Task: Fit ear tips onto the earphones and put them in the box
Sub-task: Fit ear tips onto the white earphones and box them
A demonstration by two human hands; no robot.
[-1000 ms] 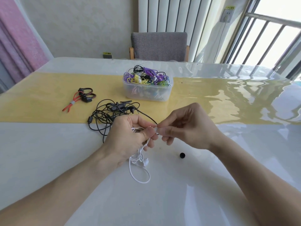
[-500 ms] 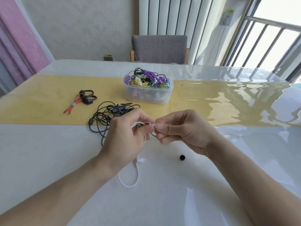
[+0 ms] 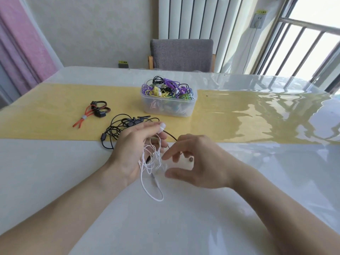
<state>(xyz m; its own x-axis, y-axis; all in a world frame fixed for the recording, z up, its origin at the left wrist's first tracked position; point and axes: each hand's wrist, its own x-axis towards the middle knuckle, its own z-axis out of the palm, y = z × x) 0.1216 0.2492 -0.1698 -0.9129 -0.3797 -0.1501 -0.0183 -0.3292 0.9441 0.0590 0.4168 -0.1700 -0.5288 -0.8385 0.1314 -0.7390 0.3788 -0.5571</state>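
Two hands work mid-desk [image 3: 55, 162]: the left hand [image 3: 132, 150] grips white earphones [image 3: 152, 162], and the right hand [image 3: 198, 162] hovers beside, fingers loosely spread. The box [image 3: 168, 105] sits toward the far edge.

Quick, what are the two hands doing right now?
Left hand: holds the white earphones, cord bunched in its fingers.
Right hand: open, fingers loosely spread, holding nothing, beside the white cord.

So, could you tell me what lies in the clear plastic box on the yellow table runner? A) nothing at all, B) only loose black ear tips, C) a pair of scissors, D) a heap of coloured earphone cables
D: the clear plastic box on the yellow table runner holds a heap of purple, yellow, green and black earphone cables up to its rim.
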